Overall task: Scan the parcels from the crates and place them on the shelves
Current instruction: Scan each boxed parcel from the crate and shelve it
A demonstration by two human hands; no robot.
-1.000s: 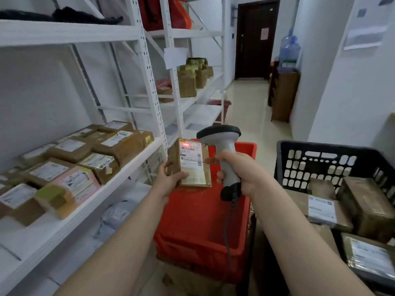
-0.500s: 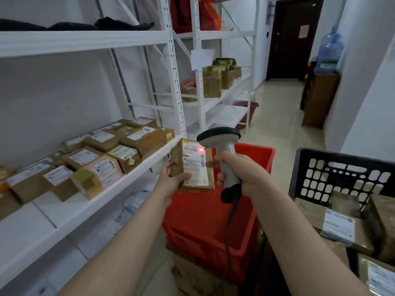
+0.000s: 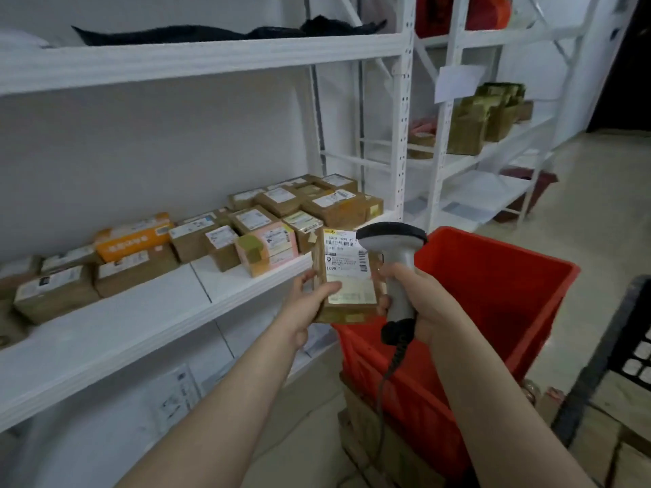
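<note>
One parcel (image 3: 347, 276), label "1098", in left hand (image 3: 310, 301) grip; one scanner (image 3: 396, 262) clenched in right hand (image 3: 419, 297); one red crate (image 3: 493, 294).

Just one view here, a wide-angle cam worn on the person's head, looking forward and down along both forearms. It's turned a bit left, so the white shelf (image 3: 148, 322) with its rows of boxes fills the left half, close up. The left hand (image 3: 310, 294) and right hand (image 3: 419, 297) sit near the middle, quite near the lens. The red crate (image 3: 493, 294) is lower right, and the black crate (image 3: 627, 364) only clips the right edge. Straight lines bow toward the edges. No second view to overlap with.
</note>
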